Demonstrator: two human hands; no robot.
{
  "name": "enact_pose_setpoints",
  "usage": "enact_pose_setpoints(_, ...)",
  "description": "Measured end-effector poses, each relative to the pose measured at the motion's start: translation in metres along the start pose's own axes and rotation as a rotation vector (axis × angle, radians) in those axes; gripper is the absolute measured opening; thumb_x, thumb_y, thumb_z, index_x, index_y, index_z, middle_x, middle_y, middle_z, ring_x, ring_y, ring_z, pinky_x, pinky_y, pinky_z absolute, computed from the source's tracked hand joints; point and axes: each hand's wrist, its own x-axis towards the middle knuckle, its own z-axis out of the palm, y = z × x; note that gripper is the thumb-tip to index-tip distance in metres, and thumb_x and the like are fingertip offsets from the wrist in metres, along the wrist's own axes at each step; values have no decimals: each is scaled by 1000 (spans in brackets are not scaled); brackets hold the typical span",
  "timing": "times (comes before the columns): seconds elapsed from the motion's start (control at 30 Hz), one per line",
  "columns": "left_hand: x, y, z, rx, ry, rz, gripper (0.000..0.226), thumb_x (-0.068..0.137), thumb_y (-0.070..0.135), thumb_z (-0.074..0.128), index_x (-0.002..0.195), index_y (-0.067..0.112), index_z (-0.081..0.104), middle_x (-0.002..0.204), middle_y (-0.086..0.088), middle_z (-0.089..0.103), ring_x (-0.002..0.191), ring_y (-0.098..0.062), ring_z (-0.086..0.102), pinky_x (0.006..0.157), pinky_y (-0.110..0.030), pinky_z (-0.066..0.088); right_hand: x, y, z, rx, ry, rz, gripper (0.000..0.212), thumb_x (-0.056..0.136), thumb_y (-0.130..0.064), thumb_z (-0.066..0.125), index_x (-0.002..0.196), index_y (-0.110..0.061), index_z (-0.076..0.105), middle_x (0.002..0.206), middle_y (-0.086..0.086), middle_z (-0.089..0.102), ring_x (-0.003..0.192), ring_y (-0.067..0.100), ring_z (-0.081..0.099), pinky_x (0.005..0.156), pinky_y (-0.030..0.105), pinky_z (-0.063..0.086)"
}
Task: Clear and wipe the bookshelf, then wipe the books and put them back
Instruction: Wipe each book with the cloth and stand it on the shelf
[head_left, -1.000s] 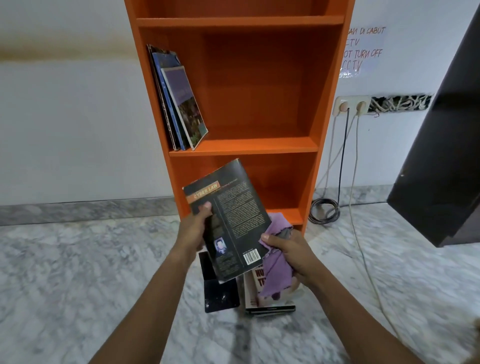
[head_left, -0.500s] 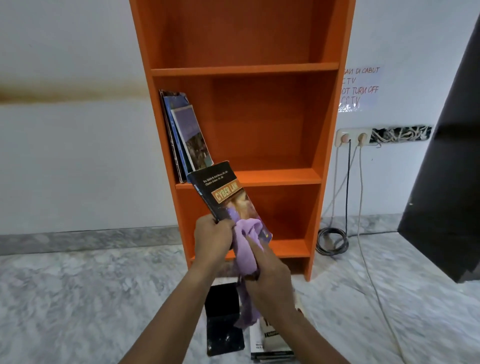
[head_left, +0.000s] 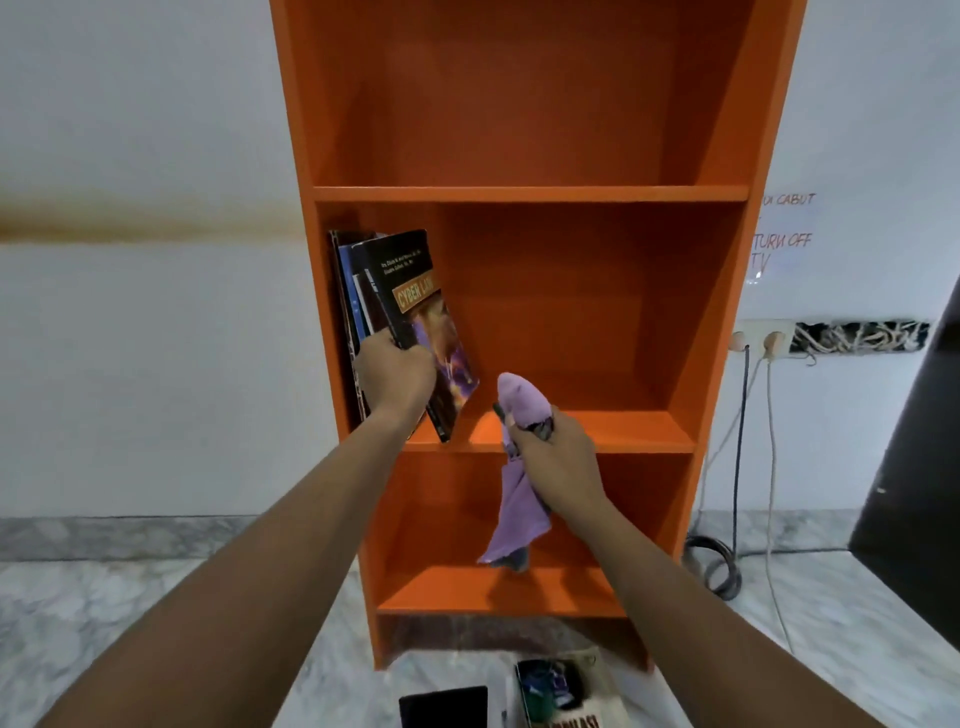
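- Where the orange bookshelf (head_left: 530, 194) fills the centre of the frame, its middle compartment holds a few thin books (head_left: 347, 291) standing against the left wall, centre left in the picture.
- The black "Cyber Law" book (head_left: 415, 291) leans tilted against those thin books, its lower corner down at the middle shelf board.
- The left grip (head_left: 397, 376) is curled tight round the lower spine side of the "Cyber Law" book.
- The right grip (head_left: 556, 462), just right of centre, is closed round a purple cloth (head_left: 519, 504). One end pokes up above the fist, and the rest hangs in front of the lowest compartment.
- The right grip is near the middle shelf's front edge, apart from the "Cyber Law" book.
- At the bottom edge, a pile of books (head_left: 566, 691) lies on the marble floor (head_left: 104, 623).
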Motion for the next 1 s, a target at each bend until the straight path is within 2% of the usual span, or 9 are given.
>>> enact_pose_setpoints(0.17,10,-17,0,118,122,11,13,95,5,56,93,3,68,91,-7,70,82,-28,69,67,-39,61,3,-13,12,45,-27,-14,30,100,-35,62,106,-6,67,94,19,68,92,39,64,74,54,51)
enact_pose_setpoints(0.27,75,-73,40,220,202,-39,15,96,9,58,102,3,70,101,-14,72,88,-30,71,74,-45,63,71,37,56,11,-103,74,27,100,-33,64,97,-6,66,64,-1,57,62,22,53,61,42,42)
enact_pose_setpoints(0.33,78,-74,43,277,227,5,15,96,14,63,102,5,73,101,-13,74,89,-29,72,72,-43,64,76,38,55,20,-137,93,12,101,-31,63,93,-23,66,66,-8,62,62,12,58,61,37,44)
enact_pose_setpoints(0.4,78,-70,43,297,230,44,16,94,22,68,102,9,74,100,-9,75,88,-26,73,69,-37,63,73,38,56,65,-140,74,10,101,-29,63,99,-39,65,93,5,72,90,27,68,73,49,51)
enact_pose_setpoints(0.5,71,-75,41,319,301,11,22,89,31,76,106,19,72,102,-1,75,92,-22,72,74,-36,61,72,46,53,61,-108,73,6,100,-27,64,103,-26,69,94,20,68,88,40,62,72,54,49)
enact_pose_setpoints(0.6,63,-86,41,266,369,-38,15,87,28,77,95,28,64,91,7,71,87,-20,68,81,-41,58,71,55,47,49,-97,94,8,100,-27,65,100,-20,69,82,12,65,74,29,58,71,48,48)
enact_pose_setpoints(0.67,52,-96,44,224,370,-60,16,87,21,73,91,30,60,87,12,67,86,-19,65,78,-36,52,71,62,44,53,-80,109,13,100,-28,65,102,-15,68,94,22,67,87,38,62,75,52,49)
enact_pose_setpoints(0.8,-20,-126,52,233,184,-98,17,86,15,65,99,25,66,93,10,69,84,-16,58,74,-30,44,37,92,25,78,-53,223,22,101,-24,64,123,-21,65,116,5,70,109,27,65,89,42,50)
enact_pose_setpoints(1.0,-155,-226,65,473,-516,-443,14,87,18,66,99,20,72,94,-2,71,88,-26,67,72,-30,50,-54,178,5,25,100,630,7,101,-25,59,96,-22,62,81,7,60,73,29,54,71,46,44)
